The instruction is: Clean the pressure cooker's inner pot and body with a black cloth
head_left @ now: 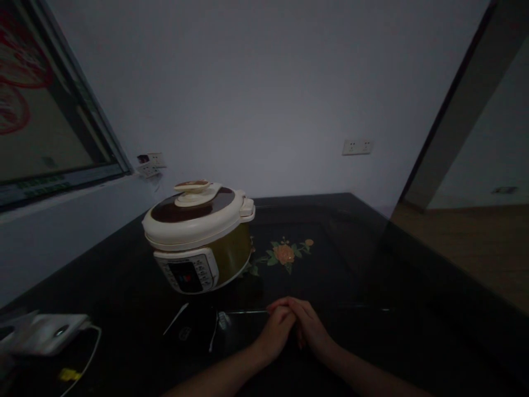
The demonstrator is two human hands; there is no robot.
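My left hand (278, 332) and my right hand (313, 325) rest clasped together above the near part of the black table (372, 342). The right fingers lie over the left ones, and both hands are closed. No object shows in either of them; the space between the palms is hidden. Beyond them, to the left, stands an electric pressure cooker (233, 251) with its lid on and a control panel facing me. A dark pouch (192, 331) with pale cords lies left of my left hand, apart from it.
At the lower left lies a white device (49, 333) with a white cable (93, 353), next to a small yellow piece (69, 375). A painted flower (285, 255) decorates the tabletop. Wall sockets (357, 146) sit behind the table, and a window (53, 110) is at the left.
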